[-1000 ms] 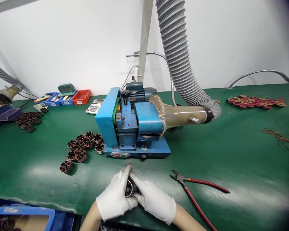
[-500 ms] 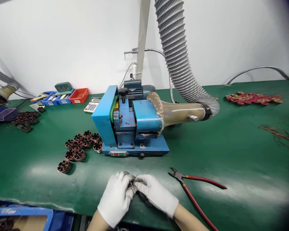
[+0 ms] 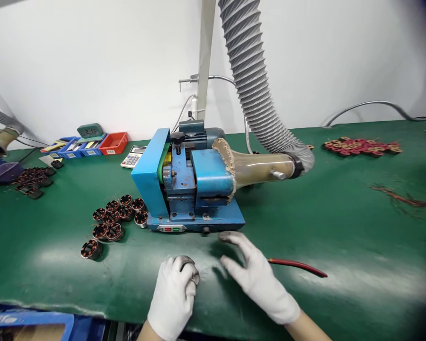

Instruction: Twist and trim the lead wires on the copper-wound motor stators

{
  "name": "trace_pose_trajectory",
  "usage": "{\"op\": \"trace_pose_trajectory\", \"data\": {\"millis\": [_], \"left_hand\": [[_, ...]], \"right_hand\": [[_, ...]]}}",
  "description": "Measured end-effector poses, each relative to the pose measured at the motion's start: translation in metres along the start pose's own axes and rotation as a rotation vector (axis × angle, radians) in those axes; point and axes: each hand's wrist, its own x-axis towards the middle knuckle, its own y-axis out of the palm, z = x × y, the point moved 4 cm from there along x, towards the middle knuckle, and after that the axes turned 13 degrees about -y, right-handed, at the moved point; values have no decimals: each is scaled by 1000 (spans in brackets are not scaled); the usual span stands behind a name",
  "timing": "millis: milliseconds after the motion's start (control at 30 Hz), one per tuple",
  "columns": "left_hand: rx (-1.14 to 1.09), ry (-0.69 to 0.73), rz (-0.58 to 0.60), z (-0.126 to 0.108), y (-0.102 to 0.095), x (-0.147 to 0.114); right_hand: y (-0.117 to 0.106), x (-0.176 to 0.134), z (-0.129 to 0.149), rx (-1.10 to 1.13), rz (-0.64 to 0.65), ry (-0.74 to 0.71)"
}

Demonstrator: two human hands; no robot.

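Observation:
My left hand (image 3: 173, 293), in a white glove with greyed fingertips, is curled closed near the front of the bench. What it holds is hidden by the fingers; fine wire-like strands show just beside them. My right hand (image 3: 257, 277), gloved the same way, is open with thumb and fingers apart, above the bench to the right of my left hand. Beyond it a red handle of the cutting pliers (image 3: 300, 266) sticks out; their head and other handle are covered by the hand and arm. Several wound motor stators (image 3: 114, 232) stand left of the blue machine.
A blue belt-driven machine (image 3: 184, 189) with a grey extraction hose (image 3: 250, 71) stands ahead. Behind are a calculator (image 3: 133, 158), a red bin (image 3: 113, 143) and a pile of reddish rings (image 3: 362, 147). Copper wire (image 3: 408, 198) lies right; a blue crate (image 3: 28, 318) sits front left.
My right hand has left my left hand, moved right and up toward the pliers and opened. My left hand stays closed in nearly the same place. The view has shifted slightly.

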Motion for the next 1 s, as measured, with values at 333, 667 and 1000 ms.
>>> {"op": "trace_pose_trajectory", "data": {"millis": [333, 667, 1000], "left_hand": [[-108, -31, -3, 10, -1, 0], [-302, -110, -46, 37, 3, 6], [-553, 36, -216, 3, -42, -11]], "right_hand": [[58, -8, 12, -506, 433, -445], [52, -14, 25, -592, 270, -501], [32, 0, 49, 169, 178, 35]]}}
